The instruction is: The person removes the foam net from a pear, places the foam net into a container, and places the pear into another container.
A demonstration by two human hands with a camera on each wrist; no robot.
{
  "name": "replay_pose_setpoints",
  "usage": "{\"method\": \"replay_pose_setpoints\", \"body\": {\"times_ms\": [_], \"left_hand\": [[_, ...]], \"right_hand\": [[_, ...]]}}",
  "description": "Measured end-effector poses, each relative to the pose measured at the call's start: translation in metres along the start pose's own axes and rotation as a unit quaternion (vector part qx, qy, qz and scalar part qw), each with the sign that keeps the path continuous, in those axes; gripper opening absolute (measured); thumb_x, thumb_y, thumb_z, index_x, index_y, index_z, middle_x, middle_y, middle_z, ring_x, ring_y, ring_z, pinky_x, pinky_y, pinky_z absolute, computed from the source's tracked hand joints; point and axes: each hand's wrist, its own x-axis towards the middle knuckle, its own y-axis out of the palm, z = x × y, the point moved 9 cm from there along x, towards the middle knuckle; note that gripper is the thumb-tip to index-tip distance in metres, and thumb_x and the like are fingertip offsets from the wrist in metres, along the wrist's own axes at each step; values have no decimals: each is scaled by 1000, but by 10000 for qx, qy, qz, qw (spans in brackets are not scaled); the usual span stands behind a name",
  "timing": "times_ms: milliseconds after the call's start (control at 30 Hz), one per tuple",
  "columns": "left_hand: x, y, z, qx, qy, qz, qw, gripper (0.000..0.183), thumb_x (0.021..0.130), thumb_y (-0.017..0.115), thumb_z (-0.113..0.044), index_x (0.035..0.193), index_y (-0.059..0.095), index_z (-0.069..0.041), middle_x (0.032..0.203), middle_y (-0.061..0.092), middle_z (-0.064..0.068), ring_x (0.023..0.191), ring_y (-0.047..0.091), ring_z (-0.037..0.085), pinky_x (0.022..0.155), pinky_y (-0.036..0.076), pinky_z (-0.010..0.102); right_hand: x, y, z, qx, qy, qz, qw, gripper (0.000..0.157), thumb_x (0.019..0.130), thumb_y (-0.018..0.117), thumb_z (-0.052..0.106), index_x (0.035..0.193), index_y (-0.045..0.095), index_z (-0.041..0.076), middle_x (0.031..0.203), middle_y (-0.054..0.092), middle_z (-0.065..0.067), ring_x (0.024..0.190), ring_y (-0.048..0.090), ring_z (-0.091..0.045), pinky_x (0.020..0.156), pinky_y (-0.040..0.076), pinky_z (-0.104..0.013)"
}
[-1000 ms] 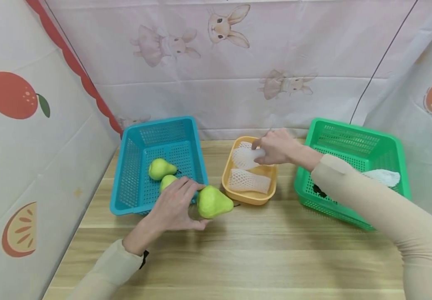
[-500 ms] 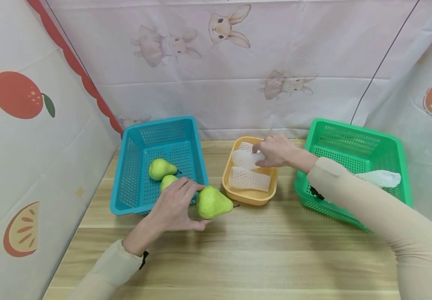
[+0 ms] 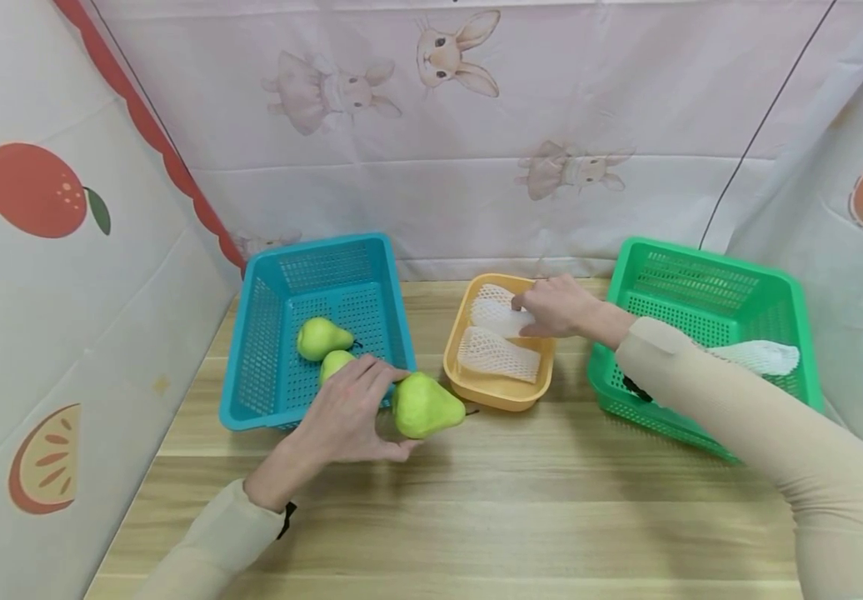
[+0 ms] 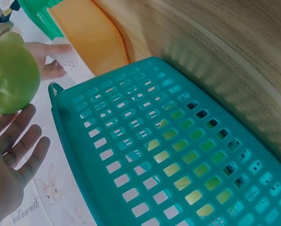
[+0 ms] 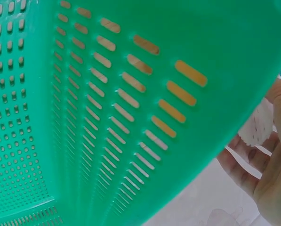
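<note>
My left hand (image 3: 345, 412) grips a green pear (image 3: 424, 406) between thumb and fingers, just off the near right corner of the blue basket (image 3: 233, 358). The pear's stem points right; in the left wrist view the pear (image 4: 14, 75) shows at the left edge. Over the small yellow basket (image 3: 502, 398), my right hand (image 3: 561, 307) pinches the end of a white foam net sleeve (image 3: 497, 318). Another foam net (image 3: 499, 353) lies nearer in that basket. The right wrist view shows the sleeve (image 5: 259, 125) between thumb and fingers, partly hidden by the green basket.
Inside the blue basket lie a pear (image 3: 321, 338) and a second pear (image 3: 335, 364) partly behind my left hand. At the right, under my right forearm, stands a green basket (image 3: 709, 252) holding a white netted item (image 3: 765, 357). A printed cloth (image 3: 431, 192) hangs behind the table.
My right hand has shifted slightly down and right, drawing the pinched net sleeve a little to the right. The nearer net's edge has lifted slightly. The left hand and its pear have stayed put.
</note>
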Motion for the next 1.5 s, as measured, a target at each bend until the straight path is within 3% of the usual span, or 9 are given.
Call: {"method": "replay_pose_setpoints", "body": {"times_ms": [200,433,567,800,1033,1367,1500], "left_hand": [[-1,0,0,-20,19,8,10000,87,49,94,-63,114,70,-9,99,74,3,92,66,20,82,61,33],[-2,-3,3,23,-17,74,10000,87,51,92,-66,114,70,-9,100,75,3,93,66,20,82,61,34],[-2,-5,6,33,-54,112,9999,88,51,93,-64,114,70,-9,101,76,4,94,67,21,83,62,36],[-1,-9,11,148,5,106,9998,88,52,92,-66,114,70,-8,100,75,4,92,67,21,85,63,37],[-1,-18,17,234,60,149,9996,88,51,93,-66,113,69,-8,99,74,4,90,66,21,87,63,39],[8,-26,23,486,332,324,9977,87,54,90,-68,112,68,-6,99,75,7,90,66,23,78,62,37],[10,-30,30,530,282,452,9972,87,56,89,-69,114,69,-6,101,76,7,91,68,24,76,63,38]], "right_hand": [[-1,0,1,-14,-2,107,9999,53,88,83,45,129,74,12,107,80,-13,86,71,-28,63,59,-44],[-8,-12,-8,82,298,289,9991,74,86,79,59,142,64,12,123,77,-14,108,73,-34,80,62,-52],[-16,-25,-10,86,362,28,9993,82,85,76,66,145,61,12,132,73,-14,113,74,-35,86,63,-52],[-36,-43,-7,98,377,-383,9985,87,88,70,69,153,53,12,147,63,-20,127,66,-42,78,61,-50],[-59,-55,-1,116,299,-774,9965,96,89,68,71,159,43,11,153,58,-22,137,60,-44,93,60,-58],[-92,-59,10,219,224,-1465,9887,99,87,71,70,160,43,10,154,57,-18,137,58,-43,102,56,-61],[-105,-54,17,-31,196,-1640,9863,103,84,71,73,158,44,7,155,55,-20,137,57,-44,106,53,-62]]}}
